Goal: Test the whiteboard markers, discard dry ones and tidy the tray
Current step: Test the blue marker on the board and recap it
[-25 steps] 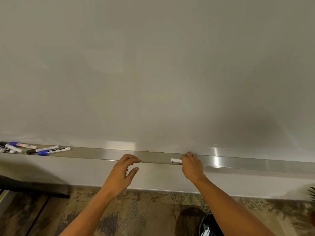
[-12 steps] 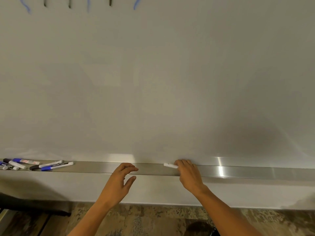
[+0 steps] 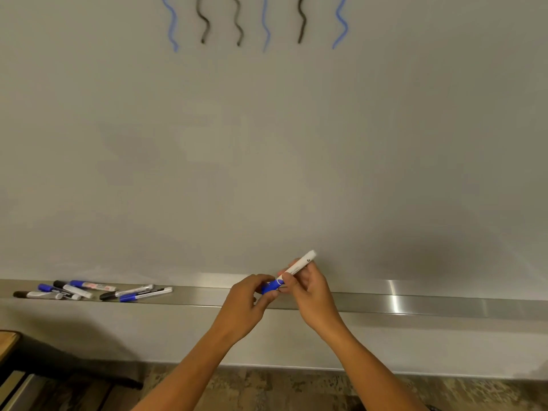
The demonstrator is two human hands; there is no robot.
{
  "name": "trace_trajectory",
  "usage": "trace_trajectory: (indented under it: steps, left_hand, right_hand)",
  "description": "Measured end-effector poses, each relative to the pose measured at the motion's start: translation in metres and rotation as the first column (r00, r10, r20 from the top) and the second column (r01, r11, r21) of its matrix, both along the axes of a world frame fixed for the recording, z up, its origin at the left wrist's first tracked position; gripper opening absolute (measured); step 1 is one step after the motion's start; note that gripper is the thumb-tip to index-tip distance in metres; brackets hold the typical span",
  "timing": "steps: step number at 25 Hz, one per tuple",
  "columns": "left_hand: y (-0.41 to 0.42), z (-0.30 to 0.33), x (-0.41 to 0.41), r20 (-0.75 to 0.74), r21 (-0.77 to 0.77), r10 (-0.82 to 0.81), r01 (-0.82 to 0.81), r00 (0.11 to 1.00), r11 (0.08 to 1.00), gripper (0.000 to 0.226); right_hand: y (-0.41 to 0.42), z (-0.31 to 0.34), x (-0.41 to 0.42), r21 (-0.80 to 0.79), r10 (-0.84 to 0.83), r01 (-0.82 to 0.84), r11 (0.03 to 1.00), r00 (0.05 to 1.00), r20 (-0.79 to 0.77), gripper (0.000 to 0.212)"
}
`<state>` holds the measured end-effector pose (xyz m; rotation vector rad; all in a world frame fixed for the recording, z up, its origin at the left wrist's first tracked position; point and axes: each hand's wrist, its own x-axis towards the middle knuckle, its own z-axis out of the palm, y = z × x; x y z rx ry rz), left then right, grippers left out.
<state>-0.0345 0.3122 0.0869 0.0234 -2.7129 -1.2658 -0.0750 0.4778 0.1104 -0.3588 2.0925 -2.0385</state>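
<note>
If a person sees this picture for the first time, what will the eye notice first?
First, the two hands at centre: the right hand holds a white marker with a blue cap, and the left hand pinches that cap. Next, six wavy blue and black test lines at the whiteboard's top, and a loose pile of markers at the metal tray's left end.

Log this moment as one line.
right hand: holds marker | left hand: grips cap | tray: spare markers at left

Both your arms reach forward, hands meeting in the middle. Your right hand (image 3: 308,287) grips the marker (image 3: 298,266) barrel, fingers curled, while your left hand (image 3: 247,304) pinches its blue cap (image 3: 271,286).
</note>
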Motion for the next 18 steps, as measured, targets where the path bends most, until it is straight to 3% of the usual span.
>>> trace_trajectory:
  steps: [9, 13, 18]
  left_hand:
    - [-0.048, 0.032, 0.028, -0.079, -0.085, -0.073, 0.067, 0.994, 0.994, 0.017]
    - [-0.06, 0.047, 0.041, -0.142, -0.132, -0.153, 0.135, 0.978, 0.982, 0.012]
    - [-0.075, 0.062, 0.041, -0.155, -0.167, -0.207, 0.181, 0.966, 0.969, 0.039]
  right_hand:
    - [-0.05, 0.033, 0.043, -0.127, -0.037, 0.049, 0.991, 0.995, 0.096, 0.017]
    - [-0.069, 0.044, 0.058, -0.111, 0.0, 0.006, 0.994, 0.999, 0.053, 0.017]
    - [-0.086, 0.059, 0.066, -0.103, -0.039, 0.041, 0.994, 0.999, 0.018, 0.016]
